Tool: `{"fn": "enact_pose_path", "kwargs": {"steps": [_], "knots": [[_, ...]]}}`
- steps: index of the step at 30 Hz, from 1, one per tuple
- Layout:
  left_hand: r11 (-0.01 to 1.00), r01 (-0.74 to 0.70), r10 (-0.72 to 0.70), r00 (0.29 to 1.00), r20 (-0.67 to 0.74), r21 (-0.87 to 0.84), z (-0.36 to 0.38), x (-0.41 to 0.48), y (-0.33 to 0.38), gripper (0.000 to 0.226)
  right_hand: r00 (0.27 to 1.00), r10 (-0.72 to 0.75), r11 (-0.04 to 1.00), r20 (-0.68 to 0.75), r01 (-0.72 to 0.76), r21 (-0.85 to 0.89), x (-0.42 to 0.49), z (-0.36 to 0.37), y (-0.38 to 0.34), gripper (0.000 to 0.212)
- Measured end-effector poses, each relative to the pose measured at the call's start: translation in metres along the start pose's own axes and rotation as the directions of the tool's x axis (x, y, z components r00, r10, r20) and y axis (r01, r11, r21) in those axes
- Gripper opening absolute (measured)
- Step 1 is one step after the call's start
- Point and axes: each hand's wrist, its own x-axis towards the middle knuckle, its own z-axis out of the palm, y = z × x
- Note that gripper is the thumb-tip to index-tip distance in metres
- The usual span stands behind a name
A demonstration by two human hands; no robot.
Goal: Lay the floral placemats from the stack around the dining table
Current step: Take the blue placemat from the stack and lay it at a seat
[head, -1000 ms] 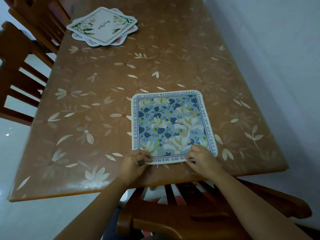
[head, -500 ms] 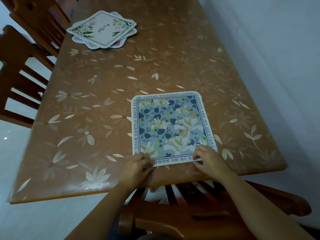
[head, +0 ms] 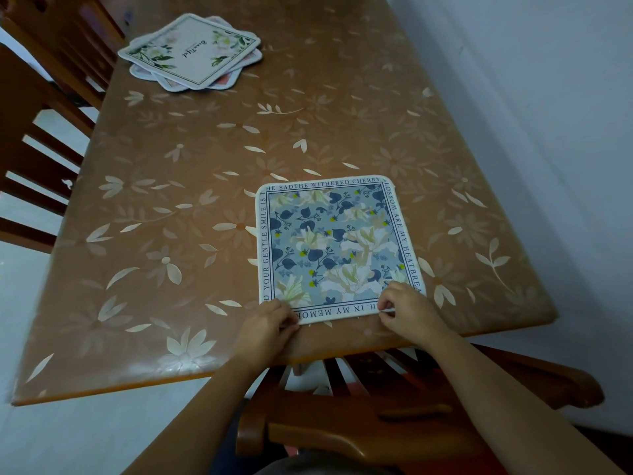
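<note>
A blue floral placemat [head: 329, 248] lies flat on the near right part of the counter [head: 205, 207], its near edge just inside the counter's near edge. The left hand [head: 270, 323] pinches the placemat's near left corner with curled fingers, and the right hand [head: 407, 310] pinches its near right corner between thumb and fingers. The stack [head: 191, 51] of remaining placemats sits fanned at the far left of the counter, well apart, with a wooden chair [head: 376, 426] tucked below the near edge and other chairs [head: 37, 138] along the left side.
</note>
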Motion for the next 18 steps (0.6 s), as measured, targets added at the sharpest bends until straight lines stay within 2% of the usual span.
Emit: {"fn": "enact_pose_path", "kwargs": {"steps": [11,18], "knots": [[1.000,0.002,-0.002,1.000,0.006,-0.002,-0.0017,-0.0012,0.0010,0.018,0.999,0.027,0.999,0.017,-0.027,0.037,-0.0042,-0.0007,-0.0021,0.005],[1.000,-0.006,0.006,1.000,-0.008,0.015,-0.0026,-0.0010,0.0057,0.019,1.000,-0.029,0.999,0.007,0.030,-0.019,-0.0039,0.0007,0.0056,0.011]]}}
